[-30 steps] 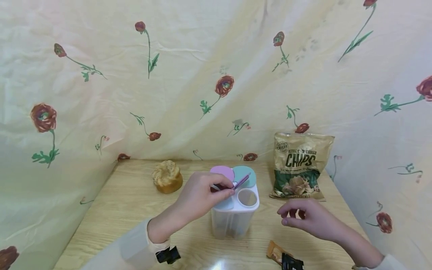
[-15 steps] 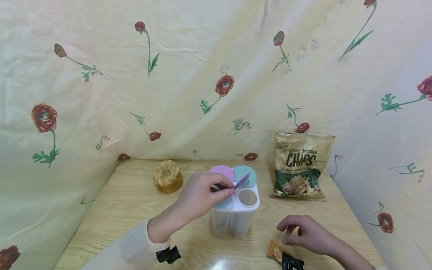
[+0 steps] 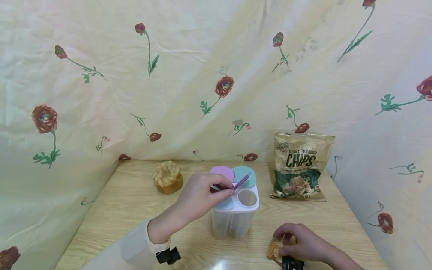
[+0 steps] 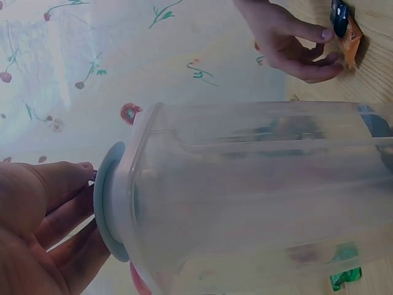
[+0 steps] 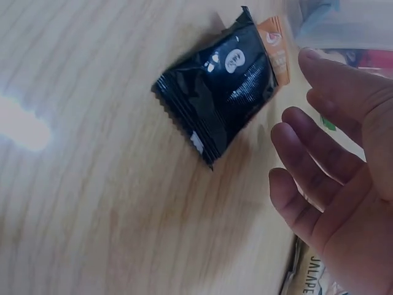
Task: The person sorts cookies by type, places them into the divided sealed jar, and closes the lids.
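Note:
My left hand (image 3: 199,193) pinches a thin purple lid (image 3: 242,180), seen edge-on and tilted, over a clear plastic container (image 3: 233,225). The container's white top carries a pink-purple lid (image 3: 222,172), a teal lid (image 3: 243,172) and a light blue lid (image 3: 225,204); its front-right round opening (image 3: 247,197) is uncovered. Low over the table, my right hand (image 3: 302,243) has its fingers loosely bent and nothing between them. Beside that hand lie a black wrapped packet (image 5: 221,86) and an orange packet (image 5: 276,52), the black one partly covering the orange.
A bag of chips (image 3: 300,165) stands at the back right of the wooden table (image 3: 131,210). At the back left sits a round bun (image 3: 167,177). Flowered cloth (image 3: 182,93) hangs behind and along both sides.
My right hand has come down and toward the front edge, from near the chip bag to the packets. The left hand has stayed in place with the purple lid.

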The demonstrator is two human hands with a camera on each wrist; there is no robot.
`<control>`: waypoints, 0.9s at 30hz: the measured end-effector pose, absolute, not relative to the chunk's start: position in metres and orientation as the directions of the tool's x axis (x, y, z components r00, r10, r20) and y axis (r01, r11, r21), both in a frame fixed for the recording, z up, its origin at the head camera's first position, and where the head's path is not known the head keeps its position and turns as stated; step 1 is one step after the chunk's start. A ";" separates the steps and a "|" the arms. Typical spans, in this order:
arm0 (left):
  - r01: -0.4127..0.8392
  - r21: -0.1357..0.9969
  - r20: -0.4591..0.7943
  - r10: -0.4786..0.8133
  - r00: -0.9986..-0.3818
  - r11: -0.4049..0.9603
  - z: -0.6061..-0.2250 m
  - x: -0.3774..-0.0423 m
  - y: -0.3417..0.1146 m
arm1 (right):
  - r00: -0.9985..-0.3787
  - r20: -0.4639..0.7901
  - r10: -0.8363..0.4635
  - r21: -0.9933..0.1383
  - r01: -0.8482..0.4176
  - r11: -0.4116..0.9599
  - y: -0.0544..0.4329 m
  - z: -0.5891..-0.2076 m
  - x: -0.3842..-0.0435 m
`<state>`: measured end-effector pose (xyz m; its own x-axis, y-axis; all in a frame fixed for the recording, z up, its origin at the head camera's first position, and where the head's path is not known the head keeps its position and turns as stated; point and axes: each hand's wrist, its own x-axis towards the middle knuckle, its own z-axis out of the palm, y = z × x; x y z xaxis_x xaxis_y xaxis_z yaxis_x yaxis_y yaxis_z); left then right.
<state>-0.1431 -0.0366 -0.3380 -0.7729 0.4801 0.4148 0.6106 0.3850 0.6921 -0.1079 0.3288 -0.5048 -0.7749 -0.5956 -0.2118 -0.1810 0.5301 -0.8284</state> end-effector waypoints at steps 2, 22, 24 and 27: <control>0.612 0.691 0.417 0.479 -0.772 0.385 -0.338 -0.143 -0.037 | -0.774 -0.223 -0.593 -0.826 -0.172 0.536 0.327 -0.506 -0.108; 0.615 0.694 0.423 0.479 -0.769 0.375 -0.338 -0.142 -0.037 | -0.762 -0.312 -0.567 -0.815 -0.091 0.572 0.316 -0.513 -0.110; 0.610 0.700 0.419 0.478 -0.772 0.371 -0.337 -0.142 -0.037 | -0.762 -0.313 -0.567 -0.816 -0.089 0.571 0.316 -0.514 -0.110; 0.604 0.706 0.414 0.477 -0.776 0.369 -0.337 -0.142 -0.037 | -0.765 -0.308 -0.566 -0.824 -0.083 0.560 0.317 -0.514 -0.111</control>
